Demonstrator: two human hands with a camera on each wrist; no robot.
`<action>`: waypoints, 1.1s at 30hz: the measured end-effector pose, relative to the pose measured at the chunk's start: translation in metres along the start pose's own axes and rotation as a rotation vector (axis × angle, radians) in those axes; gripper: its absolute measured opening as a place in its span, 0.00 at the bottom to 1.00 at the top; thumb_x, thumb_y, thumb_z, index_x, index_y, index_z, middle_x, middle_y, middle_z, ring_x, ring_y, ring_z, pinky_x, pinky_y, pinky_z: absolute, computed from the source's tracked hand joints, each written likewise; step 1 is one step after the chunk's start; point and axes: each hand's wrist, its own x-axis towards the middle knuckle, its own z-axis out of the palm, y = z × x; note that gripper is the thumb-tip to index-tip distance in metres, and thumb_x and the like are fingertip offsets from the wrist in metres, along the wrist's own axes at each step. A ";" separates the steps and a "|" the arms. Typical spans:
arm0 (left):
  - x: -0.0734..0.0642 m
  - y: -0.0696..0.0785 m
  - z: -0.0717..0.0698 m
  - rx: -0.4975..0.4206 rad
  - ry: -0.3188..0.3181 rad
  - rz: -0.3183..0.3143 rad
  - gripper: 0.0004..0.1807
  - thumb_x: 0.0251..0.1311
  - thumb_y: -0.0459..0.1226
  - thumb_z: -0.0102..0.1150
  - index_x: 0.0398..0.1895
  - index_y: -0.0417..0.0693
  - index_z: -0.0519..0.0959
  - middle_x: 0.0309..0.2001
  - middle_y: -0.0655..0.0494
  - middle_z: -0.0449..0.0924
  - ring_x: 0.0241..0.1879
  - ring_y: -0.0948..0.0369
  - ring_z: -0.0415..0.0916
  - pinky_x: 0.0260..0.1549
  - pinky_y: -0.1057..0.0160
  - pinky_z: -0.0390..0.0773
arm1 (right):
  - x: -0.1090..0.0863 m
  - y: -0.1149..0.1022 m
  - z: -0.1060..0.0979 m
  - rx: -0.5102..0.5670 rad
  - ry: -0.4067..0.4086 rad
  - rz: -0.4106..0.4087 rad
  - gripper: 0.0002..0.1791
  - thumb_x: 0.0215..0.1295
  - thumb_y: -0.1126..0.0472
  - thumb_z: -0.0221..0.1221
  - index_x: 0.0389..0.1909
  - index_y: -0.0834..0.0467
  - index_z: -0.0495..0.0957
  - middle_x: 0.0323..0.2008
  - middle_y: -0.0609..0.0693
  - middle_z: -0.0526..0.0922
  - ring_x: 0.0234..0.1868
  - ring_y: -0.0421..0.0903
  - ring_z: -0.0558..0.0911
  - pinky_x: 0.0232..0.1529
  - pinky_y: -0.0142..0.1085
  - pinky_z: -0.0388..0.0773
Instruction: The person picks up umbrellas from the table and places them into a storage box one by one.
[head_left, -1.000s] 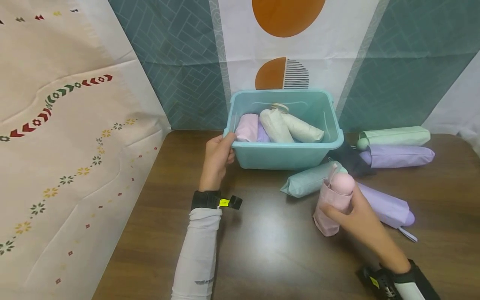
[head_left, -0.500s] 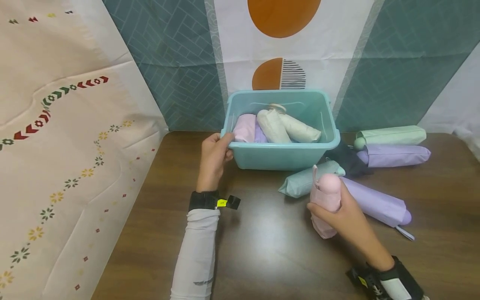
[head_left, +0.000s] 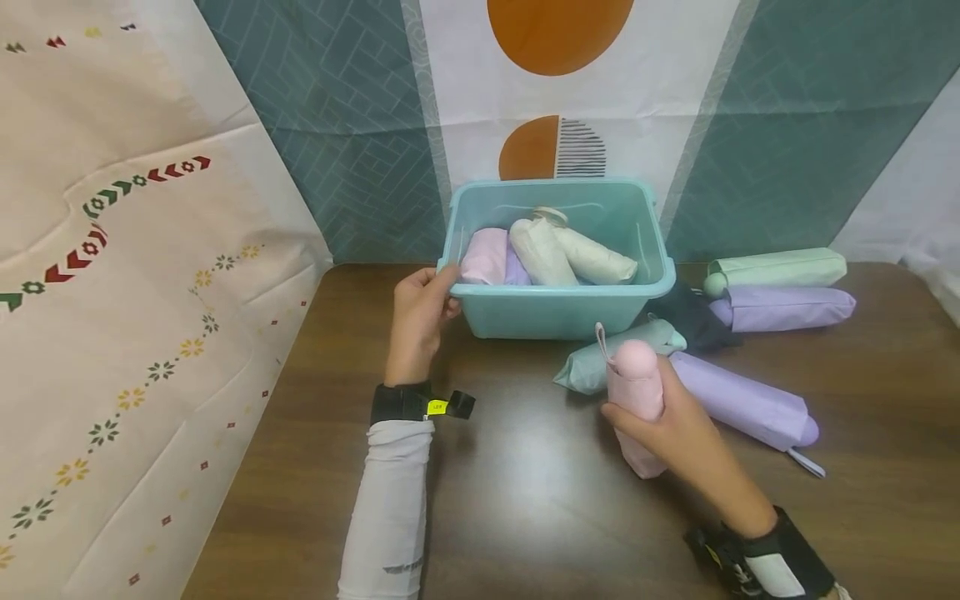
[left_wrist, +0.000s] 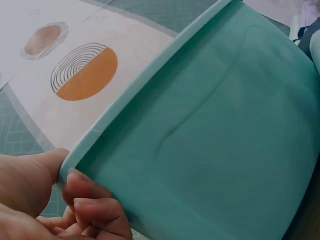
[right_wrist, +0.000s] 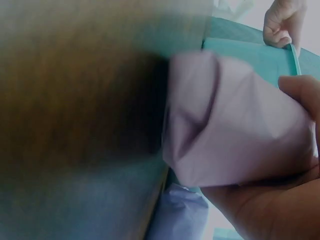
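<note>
My left hand point(head_left: 417, 321) pinches the rim of a teal plastic bin point(head_left: 551, 315) at its front left corner; the left wrist view shows thumb and fingers on either side of the rim. Several folded umbrellas lie inside, among them a pink one point(head_left: 484, 257) and a white one point(head_left: 543, 254). With my right hand point(head_left: 678, 429) I grip a folded pink umbrella point(head_left: 636, 400), rounded handle up and slightly tilted, in front of the bin. Its strap loop stands up beside the handle. In the right wrist view its sleeve end point(right_wrist: 215, 120) hangs close to the table.
Right of the bin lie a teal umbrella point(head_left: 592, 367), a dark one point(head_left: 693, 321), a purple one point(head_left: 742, 400) with a strap, another purple one point(head_left: 791, 308) and a green one point(head_left: 780, 271). Patterned cloth point(head_left: 375, 133) hangs behind the wooden table point(head_left: 510, 500).
My right hand has carried the pink umbrella a little leftward, away from the purple one, and its strap has swung to the left. My left hand stays on the bin's rim.
</note>
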 end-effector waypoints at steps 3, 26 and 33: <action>0.001 -0.002 0.001 0.016 0.008 -0.001 0.08 0.58 0.35 0.56 0.30 0.37 0.72 0.22 0.51 0.67 0.18 0.61 0.66 0.21 0.67 0.69 | 0.001 0.001 0.002 0.002 -0.014 0.028 0.39 0.55 0.47 0.69 0.63 0.52 0.60 0.48 0.52 0.75 0.44 0.50 0.77 0.43 0.44 0.74; -0.004 0.001 0.002 0.110 0.080 0.049 0.07 0.54 0.32 0.56 0.28 0.36 0.71 0.20 0.52 0.66 0.18 0.62 0.66 0.21 0.67 0.71 | 0.003 0.005 -0.006 -0.022 0.092 0.060 0.33 0.60 0.47 0.65 0.60 0.55 0.62 0.45 0.54 0.75 0.39 0.50 0.77 0.38 0.42 0.76; 0.000 0.000 0.004 0.031 0.031 -0.002 0.07 0.55 0.32 0.56 0.27 0.36 0.70 0.21 0.52 0.65 0.18 0.63 0.66 0.21 0.68 0.72 | 0.005 -0.003 -0.015 -0.014 0.182 0.072 0.29 0.61 0.51 0.64 0.59 0.55 0.64 0.45 0.53 0.75 0.39 0.49 0.78 0.37 0.37 0.76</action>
